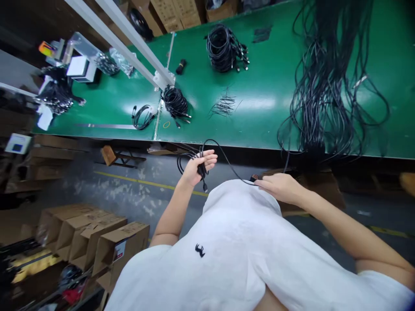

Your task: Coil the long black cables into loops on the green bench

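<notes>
Loops of a black cable (184, 160) lie across the palm of my left hand (198, 167), with a plug end hanging below it. The thumb rests over the loops and the fingers point right. From there one strand arcs over to my right hand (275, 186), whose fingers are closed on it in front of my white shirt. Past the right hand the strand seems to run up toward the big heap of loose black cables (324, 103), which hangs over the table's front edge.
On the green table (266, 116) lie a large coiled cable bundle (222, 49), a smaller bundle (175, 103), a single coil (142, 116) and a pile of thin black ties (223, 105). Grey posts (136, 43) rise at left. Cardboard boxes (119, 246) and a wooden stool (110, 155) stand below.
</notes>
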Available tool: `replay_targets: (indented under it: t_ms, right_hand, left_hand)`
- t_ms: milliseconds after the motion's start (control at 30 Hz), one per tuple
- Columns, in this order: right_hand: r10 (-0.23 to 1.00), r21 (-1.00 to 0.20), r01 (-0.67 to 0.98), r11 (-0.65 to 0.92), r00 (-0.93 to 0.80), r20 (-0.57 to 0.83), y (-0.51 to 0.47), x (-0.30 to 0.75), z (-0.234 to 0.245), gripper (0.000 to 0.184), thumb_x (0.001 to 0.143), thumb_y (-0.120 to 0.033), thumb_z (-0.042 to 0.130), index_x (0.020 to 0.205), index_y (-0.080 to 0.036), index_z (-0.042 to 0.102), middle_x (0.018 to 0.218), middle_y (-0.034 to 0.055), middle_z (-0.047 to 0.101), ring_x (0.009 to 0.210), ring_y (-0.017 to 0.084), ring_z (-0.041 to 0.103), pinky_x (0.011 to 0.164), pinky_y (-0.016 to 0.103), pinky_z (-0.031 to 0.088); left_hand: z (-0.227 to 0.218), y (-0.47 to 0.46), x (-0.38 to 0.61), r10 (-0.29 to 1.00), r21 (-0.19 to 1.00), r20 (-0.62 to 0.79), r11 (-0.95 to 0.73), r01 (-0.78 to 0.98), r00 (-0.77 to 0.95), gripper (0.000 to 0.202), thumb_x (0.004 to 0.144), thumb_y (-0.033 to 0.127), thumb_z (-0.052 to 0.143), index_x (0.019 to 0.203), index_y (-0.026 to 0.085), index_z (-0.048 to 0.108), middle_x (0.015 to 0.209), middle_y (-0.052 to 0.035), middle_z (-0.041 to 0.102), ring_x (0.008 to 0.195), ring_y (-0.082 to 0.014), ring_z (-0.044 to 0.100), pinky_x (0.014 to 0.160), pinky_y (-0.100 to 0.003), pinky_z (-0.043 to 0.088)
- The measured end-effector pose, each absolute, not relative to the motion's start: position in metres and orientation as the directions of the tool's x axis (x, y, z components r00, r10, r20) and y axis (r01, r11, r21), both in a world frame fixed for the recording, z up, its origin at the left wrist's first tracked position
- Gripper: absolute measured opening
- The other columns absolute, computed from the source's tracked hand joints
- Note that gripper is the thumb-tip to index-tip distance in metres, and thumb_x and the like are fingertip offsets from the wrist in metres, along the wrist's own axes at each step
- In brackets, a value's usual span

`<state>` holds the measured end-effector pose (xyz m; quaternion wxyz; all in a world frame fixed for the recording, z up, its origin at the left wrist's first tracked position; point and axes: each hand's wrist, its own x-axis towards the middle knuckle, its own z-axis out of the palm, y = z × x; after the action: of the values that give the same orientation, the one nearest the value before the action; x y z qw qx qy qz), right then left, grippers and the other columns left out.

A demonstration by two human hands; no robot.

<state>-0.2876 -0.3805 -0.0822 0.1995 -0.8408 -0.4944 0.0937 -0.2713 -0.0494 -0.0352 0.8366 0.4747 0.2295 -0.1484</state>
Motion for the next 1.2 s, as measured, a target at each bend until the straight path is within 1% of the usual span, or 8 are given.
replay_targets:
  t_ms: [133,333,433,567,700,900,1067,1200]
  right_hand:
    - [0.933,-0.750,0.651,-0.114,0.329,0.144,-0.349,-0.255,-0.032,0.037,0.102,-0.035,0.036,0.105,-0.020,0.069,0.085,0.0045,0.069,0.077,0.013,0.061,0.070,0.024,0.040]
    - [0.850,-0.879,0.401,-0.259,0.527,-0.010,-0.350,-0.203,-0.054,0.039,0.095,-0.047,0.045,0.094,-0.018,0.071,0.093,0.0051,0.071,0.085,0.016,0.063,0.078,0.027,0.043]
    - [0.743,-0.816,0.383,-0.432,0.664,-0.082,-0.400,-0.177,-0.105,0.041,0.095,-0.046,0.042,0.091,-0.019,0.072,0.097,0.0064,0.072,0.090,0.019,0.063,0.085,0.031,0.043]
    - [0.498,-0.443,0.377,-0.813,0.845,-0.194,-0.469,-0.182,-0.169,0.038,0.094,-0.032,0.038,0.086,-0.017,0.072,0.098,0.0117,0.073,0.092,0.023,0.063,0.089,0.038,0.040]
    - [0.680,-0.445,0.524,-0.726,0.641,-0.355,-0.451,-0.244,-0.166,0.035,0.095,-0.027,0.038,0.085,-0.020,0.070,0.089,0.0087,0.073,0.080,0.021,0.064,0.068,0.030,0.040]
    - [0.890,-0.683,0.649,-0.336,0.455,-0.006,-0.344,-0.277,-0.063,0.043,0.101,-0.043,0.032,0.094,-0.019,0.067,0.083,0.0055,0.070,0.075,0.016,0.062,0.063,0.025,0.035]
    - [0.758,-0.740,0.498,-0.452,0.652,-0.024,-0.359,-0.206,-0.066,0.041,0.097,-0.046,0.039,0.087,-0.020,0.068,0.087,0.0043,0.071,0.080,0.017,0.062,0.069,0.025,0.037]
    - [0.465,-0.603,0.323,-0.729,0.881,-0.090,-0.445,-0.174,-0.132,0.041,0.094,-0.041,0.035,0.075,-0.018,0.064,0.081,0.0084,0.069,0.080,0.020,0.061,0.071,0.028,0.039]
  left_hand:
    - [-0.052,-0.085,-0.280,-0.262,0.737,-0.496,0.377,0.560,0.828,0.039,0.075,0.021,0.066,0.113,0.012,0.067,0.113,-0.0146,0.072,0.101,-0.0235,0.069,0.086,-0.032,0.054]
    - [-0.049,-0.116,-0.306,-0.725,0.580,-0.431,0.232,0.781,0.537,0.034,0.081,0.041,0.069,0.091,0.009,0.071,0.039,0.0047,0.045,0.032,-0.0075,0.040,0.043,-0.022,0.043]
    - [-0.038,-0.101,-0.310,-0.671,0.530,-0.372,0.414,0.740,0.642,0.032,0.084,0.038,0.066,0.101,0.012,0.071,0.035,0.0110,0.029,0.027,-0.0032,0.016,0.031,-0.016,0.027]
    - [-0.016,-0.065,-0.303,-0.323,0.573,-0.352,0.668,0.475,0.879,0.046,0.085,0.025,0.063,0.130,0.026,0.058,0.053,0.0097,0.055,0.024,0.0015,0.012,0.028,-0.013,0.018]
    - [-0.010,-0.049,-0.290,-0.067,0.701,-0.394,0.623,0.347,0.917,0.055,0.087,0.025,0.062,0.139,0.033,0.048,0.069,0.0066,0.067,0.029,0.0018,0.035,0.032,-0.010,0.024]
    - [-0.050,-0.096,-0.289,-0.375,0.749,-0.503,0.260,0.609,0.779,0.036,0.078,0.038,0.075,0.101,0.011,0.068,0.096,-0.0144,0.074,0.089,-0.0213,0.071,0.075,-0.028,0.055]
    - [-0.048,-0.103,-0.310,-0.765,0.583,-0.381,0.238,0.777,0.519,0.036,0.082,0.049,0.068,0.085,0.013,0.069,0.035,0.0068,0.041,0.028,-0.0063,0.036,0.037,-0.019,0.038]
    - [-0.030,-0.055,-0.307,-0.393,0.630,-0.261,0.623,0.464,0.882,0.028,0.086,0.049,0.060,0.092,0.024,0.071,0.031,0.0140,0.015,0.020,-0.0028,0.010,0.027,-0.014,0.019]
